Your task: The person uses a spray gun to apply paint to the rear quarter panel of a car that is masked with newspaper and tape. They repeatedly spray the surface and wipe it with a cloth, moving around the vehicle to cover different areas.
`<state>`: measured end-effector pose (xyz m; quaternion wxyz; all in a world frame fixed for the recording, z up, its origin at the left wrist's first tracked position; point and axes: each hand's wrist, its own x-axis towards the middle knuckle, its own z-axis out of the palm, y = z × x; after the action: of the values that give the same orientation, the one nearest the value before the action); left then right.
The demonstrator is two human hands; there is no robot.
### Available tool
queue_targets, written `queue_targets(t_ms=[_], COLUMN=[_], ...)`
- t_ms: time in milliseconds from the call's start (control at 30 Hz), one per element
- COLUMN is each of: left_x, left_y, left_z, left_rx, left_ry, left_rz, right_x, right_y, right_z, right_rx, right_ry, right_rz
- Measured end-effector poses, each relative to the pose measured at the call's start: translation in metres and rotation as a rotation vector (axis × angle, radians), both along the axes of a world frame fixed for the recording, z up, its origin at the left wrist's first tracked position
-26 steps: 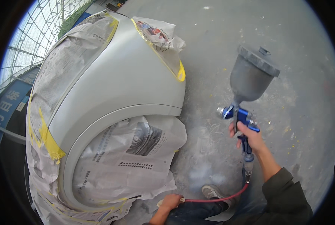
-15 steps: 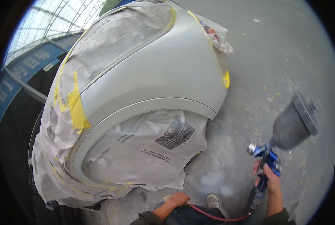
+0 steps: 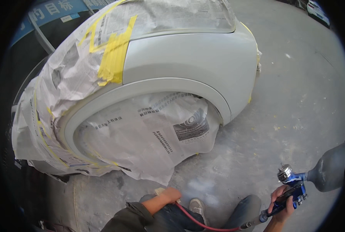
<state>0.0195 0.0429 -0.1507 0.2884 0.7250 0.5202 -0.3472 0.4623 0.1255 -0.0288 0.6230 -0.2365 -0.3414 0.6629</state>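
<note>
In my right hand (image 3: 283,202) is a blue paint spray gun (image 3: 296,189), gripped around its handle. Its silver nozzle (image 3: 285,173) faces up and left, and its grey paint cup (image 3: 329,170) extends to the right, cut off by the dark rim. A red air hose (image 3: 197,222) runs from the handle's lower end to my left hand (image 3: 169,195), which is closed on it near my knee. A small pale piece of something (image 3: 159,191) shows beside that hand. Ahead stands a silver car body panel (image 3: 195,58) with a rounded wheel arch (image 3: 157,84), apart from the gun.
Newspaper masking sheets (image 3: 133,135) cover the wheel opening and surrounding bodywork, held by yellow tape (image 3: 115,58). Grey concrete floor (image 3: 292,89) stretches right of the car, with a whitish patch near my shoe (image 3: 196,207). A light-coloured vehicle (image 3: 317,13) stands far right.
The spray gun has moved lower and tipped, so its cup points right instead of up. My view has shifted; the panel appears higher and turned. My left hand still grips the hose.
</note>
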Motion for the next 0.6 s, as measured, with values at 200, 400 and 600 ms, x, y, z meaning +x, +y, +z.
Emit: queue_targets(t_ms=[200,400,600], left_x=[-0.002,0.001,0.007], left_y=[-0.009,-0.011,-0.01], left_z=[-0.004,0.001,0.003], left_rx=[0.02,0.08,0.078], left_ry=[-0.039,-0.011,-0.048], left_rz=[-0.01,0.002,-0.018], right_x=[-0.004,-0.006,0.006], right_y=[-0.005,-0.009,-0.017], right_z=[-0.008,-0.001,0.001], right_rx=[-0.05,-0.077,0.013], right_ry=[-0.115,-0.056,-0.038], right_rz=[-0.095,-0.072,0.032])
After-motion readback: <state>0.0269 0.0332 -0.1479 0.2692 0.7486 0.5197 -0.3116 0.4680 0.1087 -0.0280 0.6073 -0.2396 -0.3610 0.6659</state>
